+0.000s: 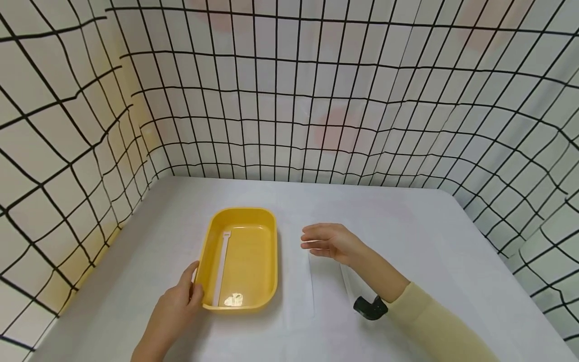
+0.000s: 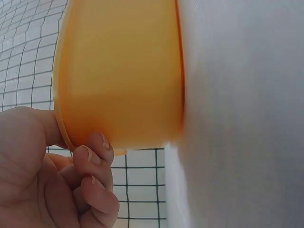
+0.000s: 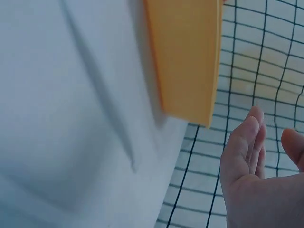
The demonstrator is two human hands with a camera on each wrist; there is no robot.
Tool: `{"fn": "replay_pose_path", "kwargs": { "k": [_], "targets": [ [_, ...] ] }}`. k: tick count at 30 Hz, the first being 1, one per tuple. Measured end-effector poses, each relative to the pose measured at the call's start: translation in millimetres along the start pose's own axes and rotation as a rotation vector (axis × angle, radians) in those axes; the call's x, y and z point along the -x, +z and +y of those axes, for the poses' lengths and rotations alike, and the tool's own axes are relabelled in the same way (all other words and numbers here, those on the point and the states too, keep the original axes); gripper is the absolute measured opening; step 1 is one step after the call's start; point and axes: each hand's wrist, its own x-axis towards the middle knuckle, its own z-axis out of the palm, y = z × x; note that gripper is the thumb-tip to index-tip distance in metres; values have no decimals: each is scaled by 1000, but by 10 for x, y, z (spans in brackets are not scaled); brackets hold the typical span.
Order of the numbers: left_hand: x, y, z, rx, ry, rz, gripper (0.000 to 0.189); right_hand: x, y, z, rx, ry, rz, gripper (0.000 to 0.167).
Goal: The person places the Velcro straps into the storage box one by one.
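Note:
A yellow rectangular tray (image 1: 253, 256) with rounded corners sits on the white-covered table, left of the middle. Inside it, along the left side, lies a thin white strip (image 1: 221, 269) with a wider end at the top. My left hand (image 1: 174, 306) holds the tray's left wall near its front corner. In the left wrist view, the thumb reaches over the rim and curled fingers (image 2: 97, 164) press against the outer wall. To the right of the tray, my right hand (image 1: 332, 244) hovers over the table, fingers extended and slightly bent, holding nothing; the right wrist view shows its thumb apart from the fingers.
White cloth (image 1: 407, 226) covers the table, with long creases in front of and below my right hand. Black wire mesh (image 1: 289, 100) walls the table at the back and both sides. A small black camera (image 1: 371, 307) hangs at my right wrist.

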Motion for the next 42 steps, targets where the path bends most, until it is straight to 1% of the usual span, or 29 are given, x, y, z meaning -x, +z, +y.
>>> {"fn": "replay_pose_path", "kwargs": {
  "k": [3, 7, 9, 13, 18, 22, 24, 26, 29, 31, 36, 42],
  "targets": [
    [-6, -4, 10, 2, 3, 3, 48, 35, -181, 8, 9, 9, 34, 38],
    [-12, 6, 11, 2, 5, 6, 48, 77, -405, 31, 18, 34, 95, 38],
    [-12, 11, 10, 2, 4, 7, 48, 90, -496, 52, 25, 44, 118, 44],
    [-6, 19, 0, -5, 7, 15, 48, 109, -636, 96, 36, 53, 141, 48],
    [-1, 23, -8, -6, 15, 20, 47, 113, -757, 149, 71, 74, 184, 43],
    [-5, 17, -6, -3, 11, 10, 47, 101, -827, 191, 120, 122, 230, 39],
    [-8, 15, -2, -5, 6, 5, 47, 93, -862, 220, 136, 141, 239, 37],
    [-8, 14, 0, -8, 2, 4, 47, 72, -891, 262, 137, 150, 258, 35],
    [-8, 9, 2, -12, -1, 5, 47, 41, -923, 326, 152, 149, 263, 30],
    [-7, 7, 2, -14, 0, 6, 47, 18, -927, 375, 173, 152, 287, 27],
    [-4, 2, 8, -12, -1, 3, 48, -3, -890, 474, 294, 150, 341, 26],
    [-8, 2, 10, -6, -7, -5, 48, -1, -833, 538, 461, 100, 398, 25]
  ]
}}
